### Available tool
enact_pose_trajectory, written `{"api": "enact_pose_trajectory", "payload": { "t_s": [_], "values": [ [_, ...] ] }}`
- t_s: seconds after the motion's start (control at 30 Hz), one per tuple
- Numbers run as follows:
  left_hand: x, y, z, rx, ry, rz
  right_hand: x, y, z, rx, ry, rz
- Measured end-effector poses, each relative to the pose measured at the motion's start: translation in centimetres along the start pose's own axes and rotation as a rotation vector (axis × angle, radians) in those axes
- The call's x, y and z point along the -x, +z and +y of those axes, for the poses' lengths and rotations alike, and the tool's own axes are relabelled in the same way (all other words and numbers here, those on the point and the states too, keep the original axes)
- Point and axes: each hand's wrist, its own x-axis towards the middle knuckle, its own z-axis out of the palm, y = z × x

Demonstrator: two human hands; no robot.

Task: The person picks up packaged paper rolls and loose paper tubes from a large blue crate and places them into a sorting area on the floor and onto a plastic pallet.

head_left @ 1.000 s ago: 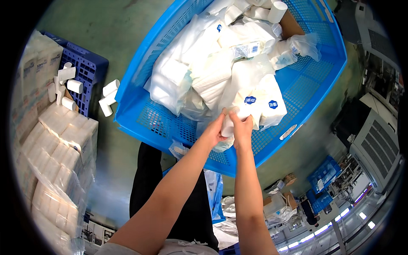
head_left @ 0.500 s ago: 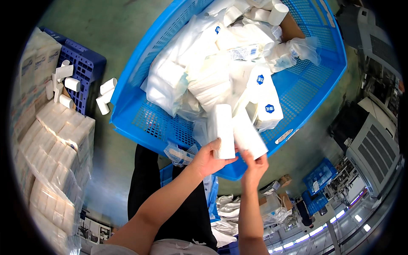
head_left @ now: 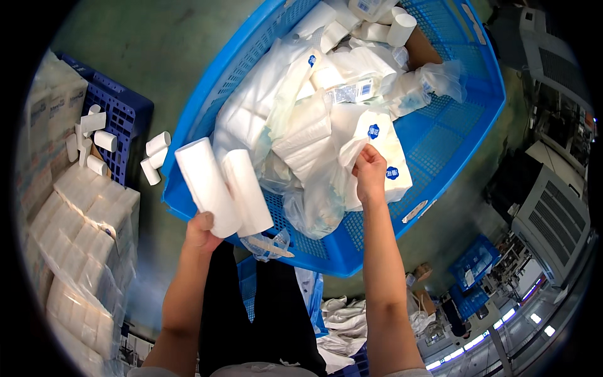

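Note:
My left hand (head_left: 201, 232) grips two white paper rolls at their lower ends, a thicker roll (head_left: 206, 185) and a second roll (head_left: 247, 191) beside it. Both are held over the near left rim of a big blue plastic basket (head_left: 342, 262). Inside the basket my right hand (head_left: 370, 174) is closed, pinching the edge of a white sheet or wrapper (head_left: 352, 152). Just beside that hand lies a white tissue pack (head_left: 397, 156) with blue flower-shaped marks. Crumpled clear plastic bags (head_left: 314, 204) and more white paper goods (head_left: 301, 138) fill the middle of the basket.
Stacked, film-wrapped paper packs (head_left: 81, 232) stand at left, near a dark blue pallet (head_left: 125, 94). Loose rolls (head_left: 158, 144) are on the floor between pallet and basket. Grey machinery (head_left: 553, 213) lines the right. White bundles (head_left: 342, 323) lie near my legs.
Both rolls, held one per hand before, are now together in my left hand, which has moved left. My right hand has let go of its roll and reached up into the basket.

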Motion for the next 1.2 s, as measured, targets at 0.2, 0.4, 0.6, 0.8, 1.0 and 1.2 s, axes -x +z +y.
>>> {"api": "enact_pose_trajectory", "payload": {
  "t_s": [0.2, 0.4, 0.6, 0.8, 1.0, 1.2],
  "values": [
    [2.2, -3.2, 1.0, 0.093, 0.001, 0.052, -2.4, 1.7, 0.1, 0.918, -0.653, 0.434],
    [2.9, -3.8, 0.4, 0.072, -0.023, 0.133, -5.7, 4.8, -0.5, 0.563, -0.434, 0.482],
    [2.9, -1.4, 0.9, 0.029, 0.021, 0.112, -4.8, 8.9, 1.8, 0.930, -0.438, 0.498],
    [3.2, 1.2, 1.2, -0.025, 0.045, 0.102, -8.3, 6.2, -3.3, 1.090, -0.254, 0.349],
    [4.5, -0.3, 0.8, -0.002, -0.016, 0.134, -3.9, 1.1, -0.8, 1.021, -0.526, 0.169],
    [6.3, -0.5, -0.9, 0.002, 0.009, 0.171, 3.8, -2.5, 1.4, 1.004, -0.582, 0.107]
  ]
}}
